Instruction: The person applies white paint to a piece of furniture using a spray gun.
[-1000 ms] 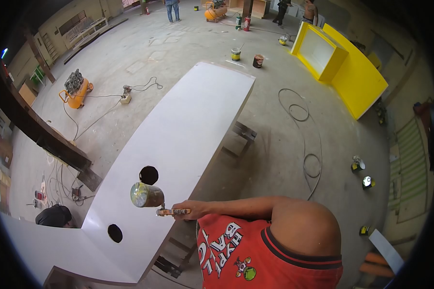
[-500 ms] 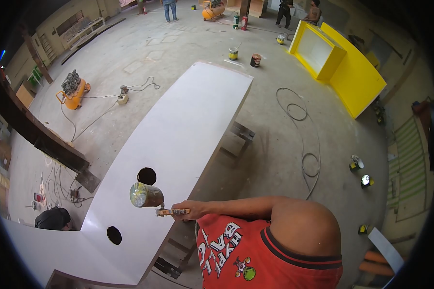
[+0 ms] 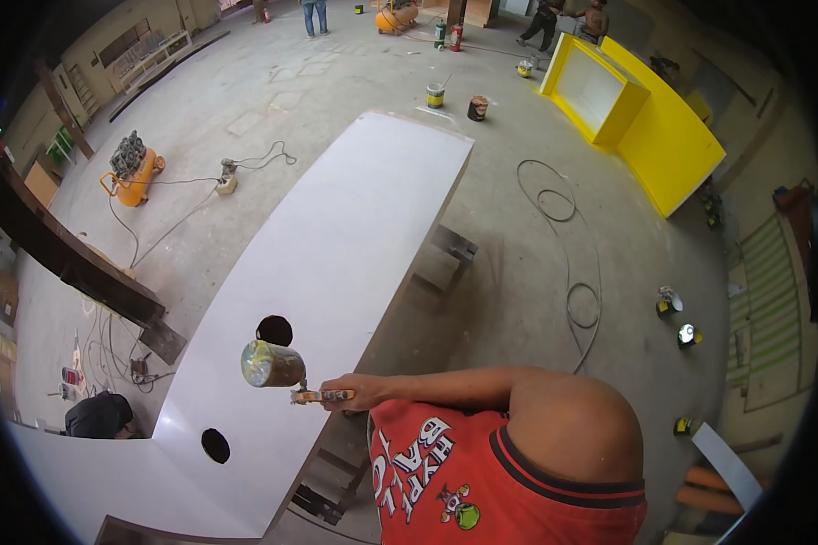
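Observation:
My right hand [image 3: 361, 391] is wrapped around the handle of a spray gun [image 3: 323, 396] with orange parts. A paint-smeared metal cup [image 3: 273, 364] is fixed to the gun and tilts to the left. Both are over a long white panel [image 3: 336, 227] with a curved edge. Two round holes are cut in the panel: one hole [image 3: 274, 330] lies just beyond the cup, the other hole [image 3: 215, 445] nearer to me. Whether any spray leaves the nozzle cannot be made out. My left hand is out of view.
Dark supports [image 3: 450, 245] hold the panel up. A crouching person [image 3: 102, 416] is by its left edge. An orange compressor [image 3: 134, 173], a loose hose [image 3: 563, 218], paint cans [image 3: 477, 108] and a yellow cabinet piece [image 3: 668, 141] stand or lie around. Other people [image 3: 315, 16] are at the back.
My right hand and the spray gun have shifted slightly left and up in view. The whole scene has moved a little with my head. A standing person at the back has shifted their legs.

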### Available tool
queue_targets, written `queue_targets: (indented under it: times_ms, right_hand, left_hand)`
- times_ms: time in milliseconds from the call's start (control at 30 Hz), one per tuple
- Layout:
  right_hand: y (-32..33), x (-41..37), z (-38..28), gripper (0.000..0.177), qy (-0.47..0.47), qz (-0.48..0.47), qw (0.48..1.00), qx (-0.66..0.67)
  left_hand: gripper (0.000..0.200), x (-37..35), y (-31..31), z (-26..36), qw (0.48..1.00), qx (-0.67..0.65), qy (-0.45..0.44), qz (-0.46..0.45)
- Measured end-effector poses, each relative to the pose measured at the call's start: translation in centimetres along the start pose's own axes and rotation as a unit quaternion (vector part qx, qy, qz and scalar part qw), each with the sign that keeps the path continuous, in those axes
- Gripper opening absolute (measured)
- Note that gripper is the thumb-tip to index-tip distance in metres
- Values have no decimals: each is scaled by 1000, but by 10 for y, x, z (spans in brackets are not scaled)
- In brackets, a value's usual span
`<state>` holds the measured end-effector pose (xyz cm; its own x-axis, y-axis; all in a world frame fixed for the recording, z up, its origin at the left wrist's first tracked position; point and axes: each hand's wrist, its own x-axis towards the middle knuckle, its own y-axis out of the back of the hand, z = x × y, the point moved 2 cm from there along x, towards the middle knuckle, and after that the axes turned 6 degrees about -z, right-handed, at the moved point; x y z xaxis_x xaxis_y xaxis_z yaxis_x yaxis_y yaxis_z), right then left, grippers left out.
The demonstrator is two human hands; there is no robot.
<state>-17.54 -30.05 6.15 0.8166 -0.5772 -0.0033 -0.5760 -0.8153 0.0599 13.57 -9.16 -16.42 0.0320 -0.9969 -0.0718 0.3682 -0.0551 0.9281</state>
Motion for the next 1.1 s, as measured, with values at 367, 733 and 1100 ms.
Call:
queue_targets:
  times_ms: [367,733,1100]
  right_hand:
    - [2,8,-8,22,-40,-25,999,-7]
    - [-11,24,-10,26,-49,-45,996,-63]
    - [-40,114,-96,19,41,-100,990,-91]
  left_hand:
    - [42,15,-9,-1,1000,3,-18,-22]
    - [44,2,-26,6,999,-3,-13,-34]
    - [45,-17,-28,19,998,-6,-24,-49]
